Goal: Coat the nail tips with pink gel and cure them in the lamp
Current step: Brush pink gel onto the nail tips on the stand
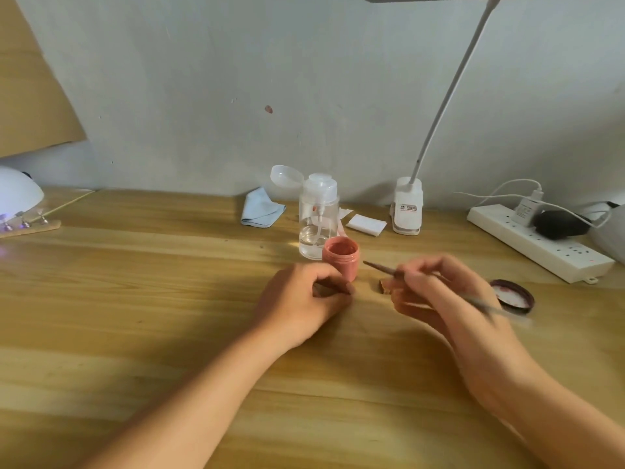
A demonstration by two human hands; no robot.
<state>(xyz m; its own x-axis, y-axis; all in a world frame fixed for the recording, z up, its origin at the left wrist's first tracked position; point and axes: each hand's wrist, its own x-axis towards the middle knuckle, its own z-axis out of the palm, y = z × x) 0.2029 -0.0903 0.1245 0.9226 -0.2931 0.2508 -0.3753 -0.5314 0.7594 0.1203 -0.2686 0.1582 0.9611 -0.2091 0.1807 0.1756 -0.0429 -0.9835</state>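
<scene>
Your right hand (439,292) pinches brush (382,268) | left hand (301,299) grips blurred brown stick (333,288) | risk: your fingers (323,271) could topple open gel jar (341,257) just beside them

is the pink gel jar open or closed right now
Open. The pink gel jar stands upright with no cap, its pink inside showing; a dark lid lies apart on the table.

Pink gel jar (340,257) stands open, its lid (512,296) lying nearby.
</scene>
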